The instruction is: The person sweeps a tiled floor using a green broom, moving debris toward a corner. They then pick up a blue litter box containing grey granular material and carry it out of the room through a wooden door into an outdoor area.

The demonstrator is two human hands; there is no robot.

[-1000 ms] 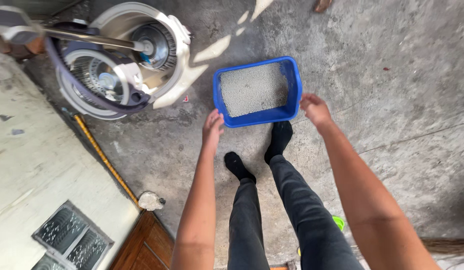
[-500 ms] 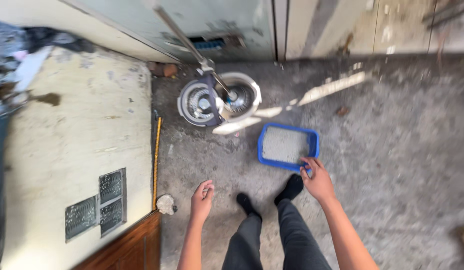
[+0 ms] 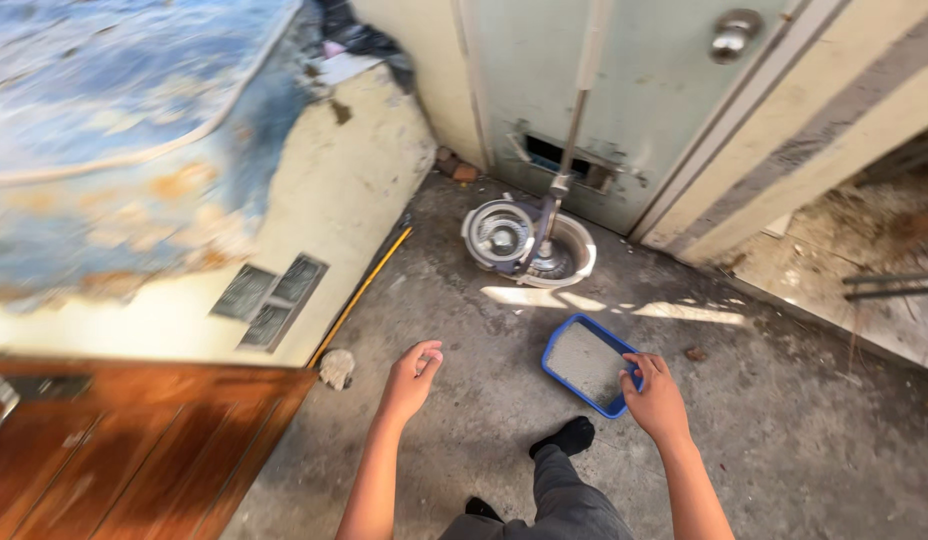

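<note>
A blue plastic tray filled with grey granules sits on the concrete floor in front of my feet. My right hand hangs above its near right corner, fingers spread and empty; I cannot tell if it touches the rim. My left hand hovers to the left of the tray, well apart from it, fingers loosely curled around nothing. One foot in a black sock stands just below the tray.
A white and grey spin mop bucket with its mop pole stands by a pale green door. A yellow stick lies along the cream wall; a stone and a brown wooden door are at left.
Both hands came off the tray's sides and drew back. The view rose and swung, so the tray and bucket look smaller and farther, and the door came into sight.
</note>
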